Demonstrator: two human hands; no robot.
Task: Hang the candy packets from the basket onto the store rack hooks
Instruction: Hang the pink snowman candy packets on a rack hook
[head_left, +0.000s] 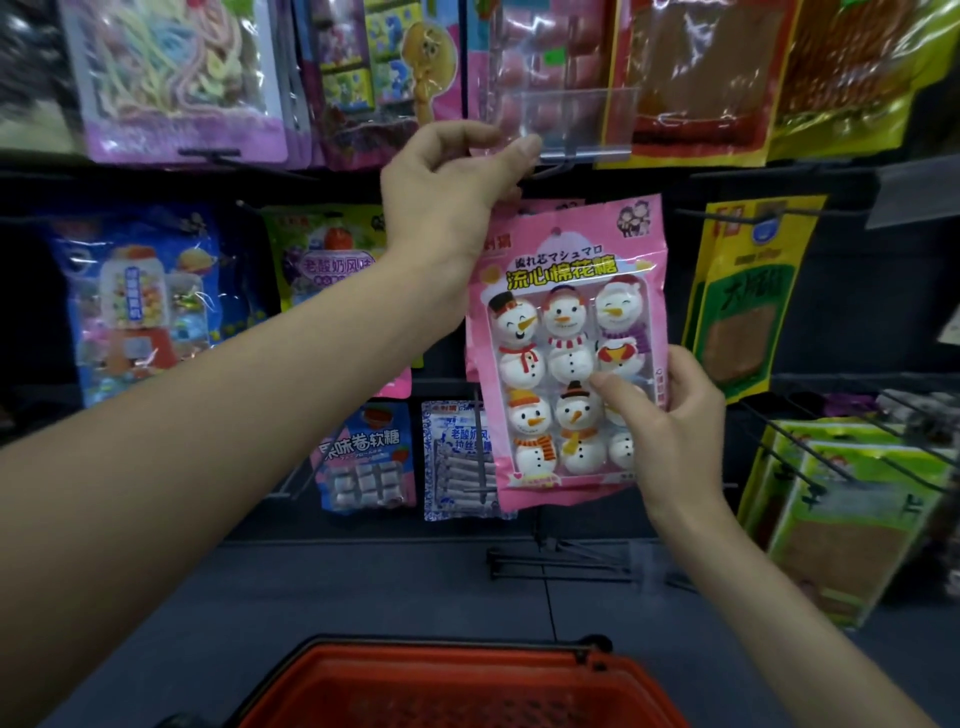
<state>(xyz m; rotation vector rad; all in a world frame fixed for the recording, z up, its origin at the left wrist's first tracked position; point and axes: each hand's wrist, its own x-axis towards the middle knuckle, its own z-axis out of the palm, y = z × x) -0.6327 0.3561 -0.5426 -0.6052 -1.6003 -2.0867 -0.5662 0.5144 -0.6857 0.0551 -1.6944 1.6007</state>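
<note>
A pink packet of snowman marshmallows (566, 322) hangs upright in front of the rack, its top edge just below a hook with a clear price-tag holder (576, 124). My left hand (452, 192) pinches the packet's top left corner, with thumb and forefinger up by the tag holder. My right hand (670, 415) grips the packet's lower right edge, thumb across the front. The red basket (457, 686) sits on the floor at the bottom of the view; its contents cannot be seen.
Hung packets fill the rack all round: a blue candy packet (140, 301) at left, yellow-green snack packets (748, 296) at right, two small blue packets (410, 457) below. Bare black hooks (566, 561) stick out low in the middle, above the grey floor.
</note>
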